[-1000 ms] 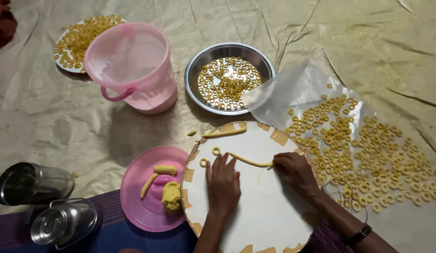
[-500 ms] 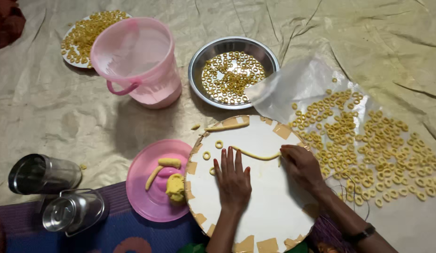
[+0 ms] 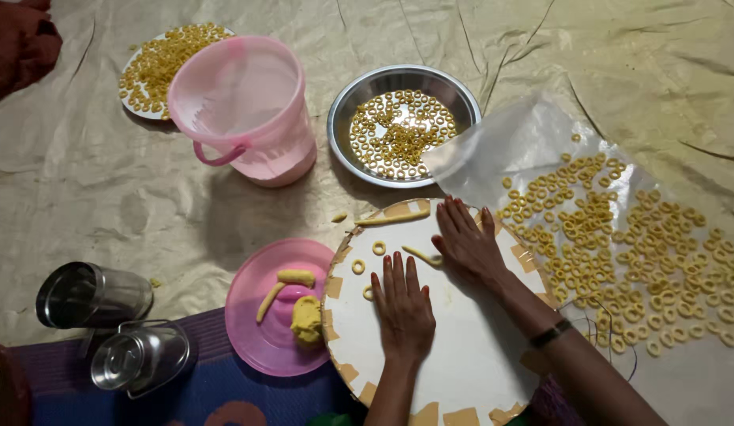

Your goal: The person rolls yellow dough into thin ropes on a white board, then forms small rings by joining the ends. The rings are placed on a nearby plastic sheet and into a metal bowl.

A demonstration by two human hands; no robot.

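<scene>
1. Head view: the fingers (image 3: 460, 217) of the right hand (image 3: 467, 246) lay straight and close together, flat on a thin strip of yellow dough (image 3: 421, 255) on the round white board (image 3: 454, 347), pinching nothing; flat like that, they could press evenly along the strip.
2. The left hand (image 3: 403, 308) lay palm down near the board's middle, fingers straight and slightly apart, holding nothing, just beside a small dough ring (image 3: 368, 293).
3. The dough looked soft, smooth and pale yellow. Two more rings and a longer strip (image 3: 392, 218) lay towards the board's far edge.
4. Spare dough lumps sat on the pink plate (image 3: 256, 331) left of the board, within reach.
5. Finished rings lay spread on the clear plastic sheet (image 3: 501, 154) to the right, and in the steel bowl (image 3: 345, 118) beyond.
6. A pink bucket (image 3: 249, 110) stood far left.
</scene>
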